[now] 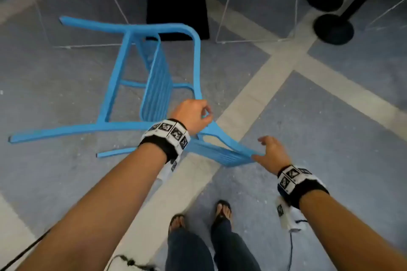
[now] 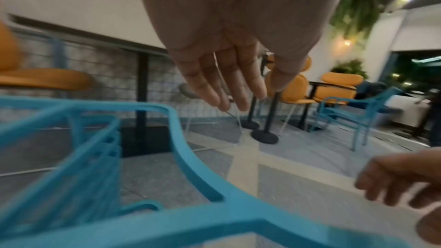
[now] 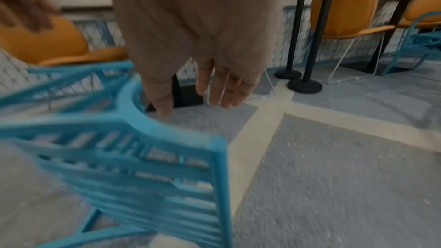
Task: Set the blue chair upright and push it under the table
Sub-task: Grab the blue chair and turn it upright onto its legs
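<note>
The blue chair (image 1: 158, 77) lies tipped on its side on the tiled floor at the centre of the head view, its legs reaching out toward nine o'clock and its slatted backrest (image 1: 222, 152) brought round toward five o'clock, nearest the person's feet. The long axis — from the leg tips to the top of the backrest — runs roughly from nine to four o'clock, and the seat panel stands on edge, pointing toward twelve. The left hand (image 1: 191, 116) appears closed round the armrest tube in the head view, though in the wrist view its fingers look straight, so the grip cannot be told with certainty. The right hand (image 1: 272, 152) is spread open, its fingertips touching the far edge of the backrest. For the righting to go well, a firm hold on both armrest and backrest would seem needed, the chair being rolled over its lower legs rather than lifted bodily — a loose fingertip contact could let the backrest slip. The black table base (image 1: 176, 17) stands at twelve o'clock, just beyond the chair.
</note>
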Demonstrator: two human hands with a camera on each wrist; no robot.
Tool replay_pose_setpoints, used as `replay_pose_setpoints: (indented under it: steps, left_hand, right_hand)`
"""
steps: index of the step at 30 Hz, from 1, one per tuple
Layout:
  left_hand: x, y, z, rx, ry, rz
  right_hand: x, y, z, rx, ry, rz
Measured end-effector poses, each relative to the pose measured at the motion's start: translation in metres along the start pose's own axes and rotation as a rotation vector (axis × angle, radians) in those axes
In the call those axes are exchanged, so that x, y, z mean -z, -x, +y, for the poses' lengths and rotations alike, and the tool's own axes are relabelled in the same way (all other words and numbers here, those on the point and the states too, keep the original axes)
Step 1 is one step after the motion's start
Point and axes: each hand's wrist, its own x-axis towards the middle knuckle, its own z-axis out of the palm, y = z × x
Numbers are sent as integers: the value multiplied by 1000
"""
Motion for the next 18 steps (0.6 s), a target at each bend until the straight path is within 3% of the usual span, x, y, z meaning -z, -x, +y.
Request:
replay_pose_setpoints:
  steps: [3, 6, 9, 13, 18]
  left_hand:
    - [-77, -39, 4, -113, -41, -72]
    - [-153, -55, 8, -252, -256, -253]
    - [-209, -56, 19, -360, -478, -345]
    - [-217, -58, 45, -396, -618, -366]
    - [-199, -50, 56, -345, -626, -380]
  right_hand:
    - [-32, -30, 45, -8, -30, -22]
    - [-62, -41, 86, -23, -113, -54]
    - [-86, -51, 109, -36, -151, -6]
    - [-102, -67, 102, -97, -285, -139]
    - [-88, -64, 89, -142, -344, -73]
